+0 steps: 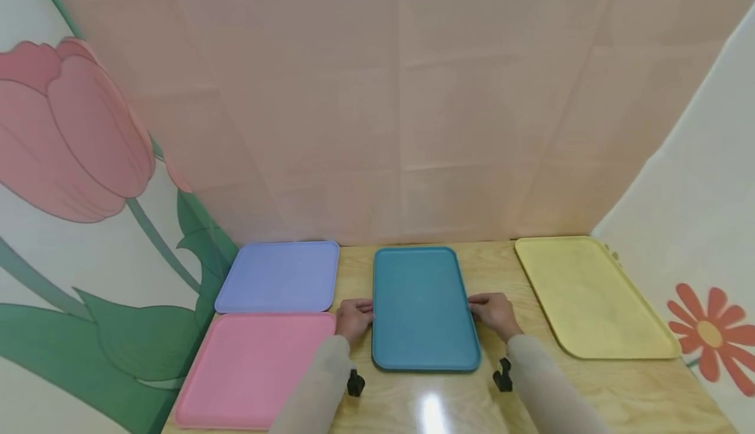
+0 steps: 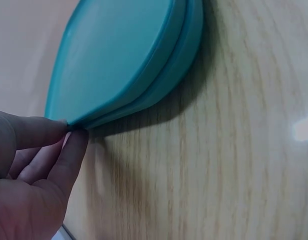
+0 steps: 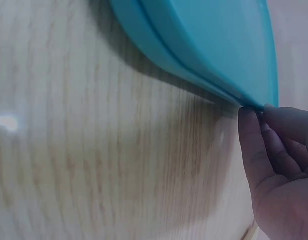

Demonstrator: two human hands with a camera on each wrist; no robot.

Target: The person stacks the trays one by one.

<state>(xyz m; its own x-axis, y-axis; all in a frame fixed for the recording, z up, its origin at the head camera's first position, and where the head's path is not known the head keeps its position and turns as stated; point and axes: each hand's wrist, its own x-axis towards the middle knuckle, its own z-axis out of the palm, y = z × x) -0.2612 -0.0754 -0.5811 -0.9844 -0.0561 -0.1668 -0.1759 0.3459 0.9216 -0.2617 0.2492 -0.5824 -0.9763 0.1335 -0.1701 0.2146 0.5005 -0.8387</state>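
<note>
One teal tray [image 1: 426,309] at the middle of the table [image 1: 655,398], with long sides toward left and right, set between left hand [image 1: 354,320] and right hand [image 1: 495,313]. Pinched at its left edge by the former, at its right edge by the latter, almost directly across. Fingers [image 2: 69,157] narrowed onto the rim [image 2: 173,30] on both sides, with tips close around it in the wrist views. Double-layered at the edge: stepped rim or second tray underneath, impossible to tell which. Equally hard to tell: resting flat or slightly raised at the pinched sides.

For good handling, keep both pinches opposite each other and matched in pressure. Raise or slide both sides at one pace, so as to avoid tipping or twisting. Feel for any slip between layers; with two trays, take in both rims. Mind the left sleeve [image 1: 323,381], passing over the pink tray [image 1: 253,368] at near left, and avoid brushing its edge.

Beyond that, at far left, a lavender tray [image 1: 277,276], just behind the pink one. Well apart on the right, a yellow tray [image 1: 596,296], lying flat. Behind everything, a plain pinkish backdrop [image 1: 401,106], between a painted tulip [image 1: 100,132] and a red flower [image 1: 709,334].
</note>
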